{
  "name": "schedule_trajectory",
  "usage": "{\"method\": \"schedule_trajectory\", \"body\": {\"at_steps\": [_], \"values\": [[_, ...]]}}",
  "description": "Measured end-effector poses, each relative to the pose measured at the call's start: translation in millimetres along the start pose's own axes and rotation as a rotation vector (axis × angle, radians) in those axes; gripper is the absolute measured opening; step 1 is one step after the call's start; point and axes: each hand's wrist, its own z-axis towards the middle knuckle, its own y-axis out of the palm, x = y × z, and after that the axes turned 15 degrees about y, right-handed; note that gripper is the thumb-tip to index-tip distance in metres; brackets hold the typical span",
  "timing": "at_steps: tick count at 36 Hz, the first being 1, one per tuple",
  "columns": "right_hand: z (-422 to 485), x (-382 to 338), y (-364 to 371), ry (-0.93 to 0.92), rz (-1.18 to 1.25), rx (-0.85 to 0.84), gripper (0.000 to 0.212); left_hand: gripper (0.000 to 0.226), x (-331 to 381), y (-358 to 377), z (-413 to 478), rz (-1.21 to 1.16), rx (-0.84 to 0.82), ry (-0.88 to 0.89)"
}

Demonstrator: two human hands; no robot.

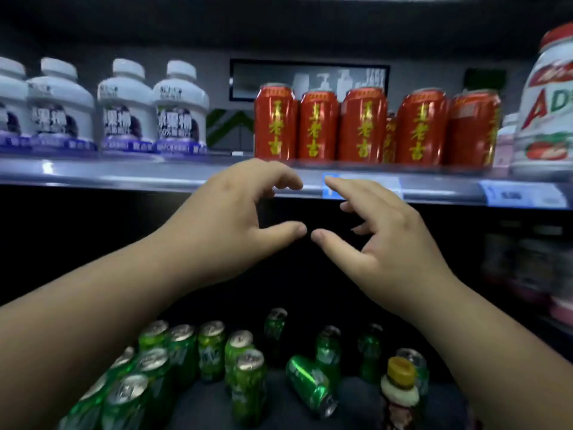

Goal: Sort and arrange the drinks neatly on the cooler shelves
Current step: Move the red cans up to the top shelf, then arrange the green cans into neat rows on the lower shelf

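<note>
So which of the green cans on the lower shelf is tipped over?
The green can lying on its side beside the yellow-capped bottle; every other one stands upright.

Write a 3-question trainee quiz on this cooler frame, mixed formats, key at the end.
1. True or false: one green can lies on its side on the lower shelf.
2. What stands left of the red cans on the upper shelf? A) green cans B) white bottles C) glass jars
3. What are the left hand and right hand holding?
Key: 1 true; 2 B; 3 nothing, both hands are empty in front of the upper shelf's edge.
</note>
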Motion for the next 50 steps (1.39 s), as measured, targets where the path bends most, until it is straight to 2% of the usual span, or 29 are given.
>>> {"method": "schedule_trajectory", "body": {"at_steps": [5, 12, 18, 21, 27, 31, 37, 50], "values": [[-37.1, 20.9, 45.5, 0.088, 0.053, -0.188, 0.067, 0.055, -9.5, 21.4, -60.0, -0.012, -0.187, -0.152], [-82.7, 49.7, 113.1, 0.228, -0.017, -0.496, 0.066, 0.048, -36.0, 47.3, -149.3, 0.002, -0.389, -0.485], [-117.5, 58.9, 161.9, 0.314, -0.092, -0.673, 0.064, 0.049, -54.5, 57.7, -217.1, 0.042, -0.535, -0.636], [-130.7, 59.9, 180.2, 0.373, -0.112, -0.736, 0.063, 0.05, -64.5, 57.3, -237.0, 0.074, -0.585, -0.65], [-135.1, 52.2, 201.4, 0.427, -0.142, -0.738, 0.061, 0.046, -95.3, 48.6, -246.9, 0.127, -0.607, -0.607], [-125.0, 38.6, 213.9, 0.449, -0.115, -0.694, 0.056, 0.044, -123.4, 44.6, -249.3, 0.088, -0.601, -0.624], [-105.1, 9.8, 242.1, 0.446, -0.173, -0.643, 0.06, 0.044, -167.6, 42.8, -253.4, 0.03, -0.591, -0.643], [-81.0, -14.4, 299.0, 0.537, -0.293, -0.621, 0.057, 0.04, -244.9, 75.6, -247.2, -0.093, -0.711, -0.508]]}}
